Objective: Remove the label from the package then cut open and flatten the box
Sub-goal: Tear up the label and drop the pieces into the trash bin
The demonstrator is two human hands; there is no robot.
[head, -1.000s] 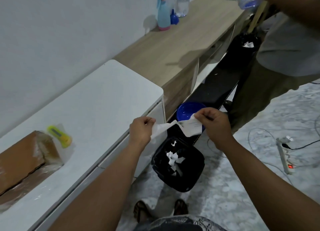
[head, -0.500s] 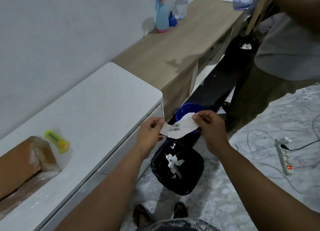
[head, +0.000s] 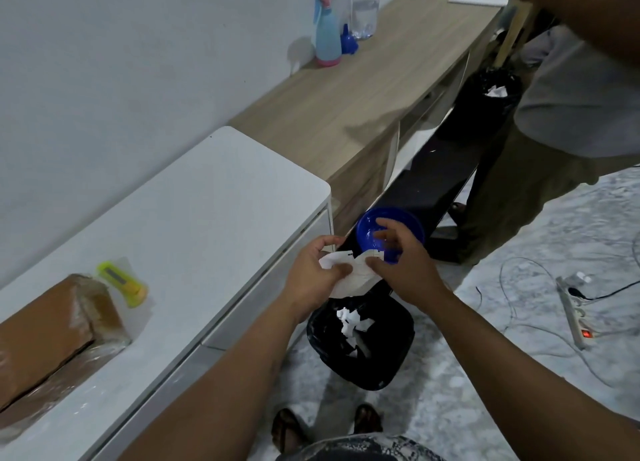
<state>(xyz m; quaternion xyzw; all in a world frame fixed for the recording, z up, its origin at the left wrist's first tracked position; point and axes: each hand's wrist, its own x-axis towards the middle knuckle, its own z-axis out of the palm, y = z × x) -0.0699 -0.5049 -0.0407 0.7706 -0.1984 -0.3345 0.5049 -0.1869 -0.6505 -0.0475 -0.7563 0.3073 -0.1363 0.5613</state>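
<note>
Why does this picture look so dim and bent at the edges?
Head view: dim, bluish indoor light; the wide lens curves the white cabinet edge; the right hand is motion-blurred at the fingertips; the package wrap shows soft glare; the label print is unreadable.

Your view is dim and bluish; soft shadows fall on the wooden counter, fingertips motion-blurred, wide-angle bending at edges.

White label, blue bowl, black bin, yellow cutter.
</note>
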